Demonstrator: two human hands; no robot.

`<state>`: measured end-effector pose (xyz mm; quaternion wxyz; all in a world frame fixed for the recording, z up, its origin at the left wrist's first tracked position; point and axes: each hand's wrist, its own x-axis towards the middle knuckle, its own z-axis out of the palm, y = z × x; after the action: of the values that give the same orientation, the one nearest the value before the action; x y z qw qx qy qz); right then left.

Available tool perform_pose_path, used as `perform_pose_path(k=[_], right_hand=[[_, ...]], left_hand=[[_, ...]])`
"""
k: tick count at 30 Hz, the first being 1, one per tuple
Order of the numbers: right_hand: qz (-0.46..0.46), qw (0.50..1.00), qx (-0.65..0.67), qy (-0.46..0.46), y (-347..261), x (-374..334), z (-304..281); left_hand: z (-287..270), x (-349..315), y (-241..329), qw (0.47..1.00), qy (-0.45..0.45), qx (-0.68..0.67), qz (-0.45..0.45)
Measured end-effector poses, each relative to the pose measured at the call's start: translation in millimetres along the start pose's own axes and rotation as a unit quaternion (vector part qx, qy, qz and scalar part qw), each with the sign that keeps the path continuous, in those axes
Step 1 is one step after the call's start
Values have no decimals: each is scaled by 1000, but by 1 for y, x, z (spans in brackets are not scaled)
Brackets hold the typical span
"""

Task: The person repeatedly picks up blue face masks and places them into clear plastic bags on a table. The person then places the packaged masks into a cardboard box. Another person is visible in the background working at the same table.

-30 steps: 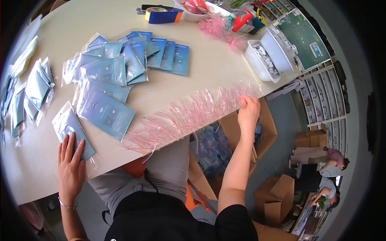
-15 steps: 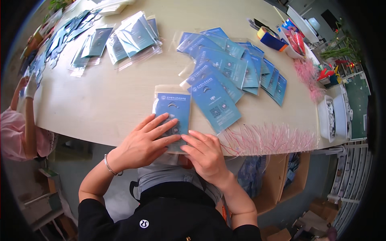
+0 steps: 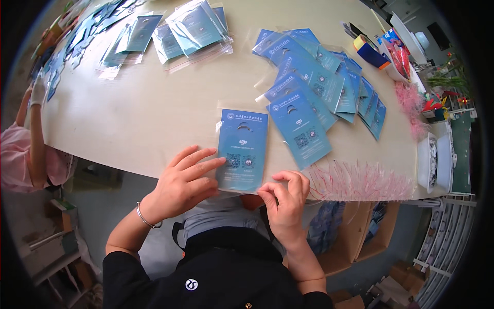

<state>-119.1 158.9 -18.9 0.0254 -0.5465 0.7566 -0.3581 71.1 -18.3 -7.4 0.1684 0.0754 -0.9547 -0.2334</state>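
A blue card in a clear plastic bag lies face up at the table's near edge, with a curved slot near its top and two printed code squares lower down. My left hand rests at the bag's left edge, fingers stretched out and spread, fingertips on its lower left side. At the lower right corner, my right hand pinches the bag's edge between thumb and bent forefinger. To the right, a fanned pile of bagged blue cards overlaps; its nearest card sits just beyond my right hand.
More bagged cards lie at the far left, with loose blue cards beyond. Pink-red strings line the near right edge. A tape roll and white tray stand right. A co-worker's gloved hand is far left.
My left hand has slid off the card's face to its left edge. My right hand has moved to the lower right corner and closed into a pinch. The whole view has shifted slightly.
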Motion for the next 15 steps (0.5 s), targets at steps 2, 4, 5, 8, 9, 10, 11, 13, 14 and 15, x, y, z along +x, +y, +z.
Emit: perform_pose_path(k=[2,4,5,8,9,10,11,13,14,15], right_hand=[[37,999,6,-12,-3,-2,-2],[63,998,5,-8,-4,-3,-2],[76,997,5,-6,-4,-3,-2],[74,997,-8,-14,-9,-2,-2],[75,997,-8,-16,-9,-2,-2],[74,997,-7,-17,-8,-2,-2],[73,997,-6,-19,-8,-2,-2],[69,997,2,-20,-6,-2,-3],[67,998,5,-21,-5,-2,-4],[68,997,6,-25,-5,-2,-4]], left_hand=[[3,1,4,999,27,-8,-30],[5,2,6,998,43,-8,-53],[6,2,6,997,44,-5,-62],[6,5,12,994,59,-18,-91],[6,6,14,992,66,-27,-102],[7,5,14,989,73,-50,-123],[7,4,13,984,79,-73,-144],[5,6,13,986,80,-66,-133],[2,13,13,991,73,-37,-101],[1,17,12,995,67,-8,-69]])
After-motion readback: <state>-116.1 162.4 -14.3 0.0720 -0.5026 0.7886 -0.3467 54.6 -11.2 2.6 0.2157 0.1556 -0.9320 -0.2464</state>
